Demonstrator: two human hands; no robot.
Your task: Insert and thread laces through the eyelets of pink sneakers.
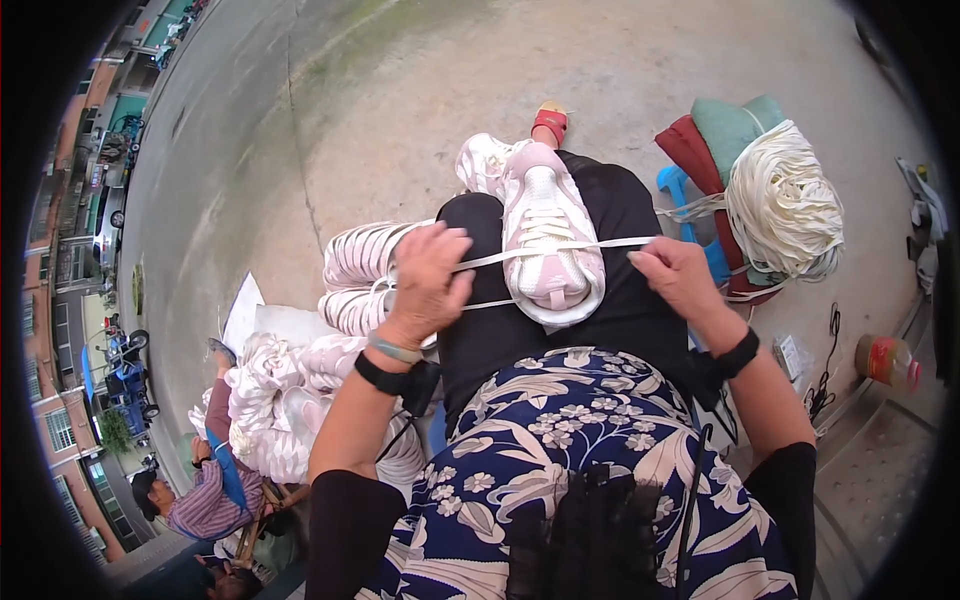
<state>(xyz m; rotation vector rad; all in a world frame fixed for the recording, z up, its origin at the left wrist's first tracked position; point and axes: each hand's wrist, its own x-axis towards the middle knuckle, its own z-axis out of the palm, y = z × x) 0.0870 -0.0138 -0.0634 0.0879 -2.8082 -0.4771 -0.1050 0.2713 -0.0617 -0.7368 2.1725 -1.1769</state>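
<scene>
We found the pink-and-white shoe on the lap, toe forward, its long axis crossing the white lace, between the right hand, fingers clamped on that lace, and the left hand, whose grip we could not determine.

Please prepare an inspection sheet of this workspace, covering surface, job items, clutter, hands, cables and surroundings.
Surface: black trousers, the lap under the shoe
Job's things: pink-and-white shoe; white lace stretched sideways across it
Clutter: piled shoes at left; bundle of white laces and bottle at right
Hands: right hand pinches the lace; left hand meets its other side, grip hidden
Cables: black cable at right
Surroundings: concrete ground; another person at lower left
</scene>
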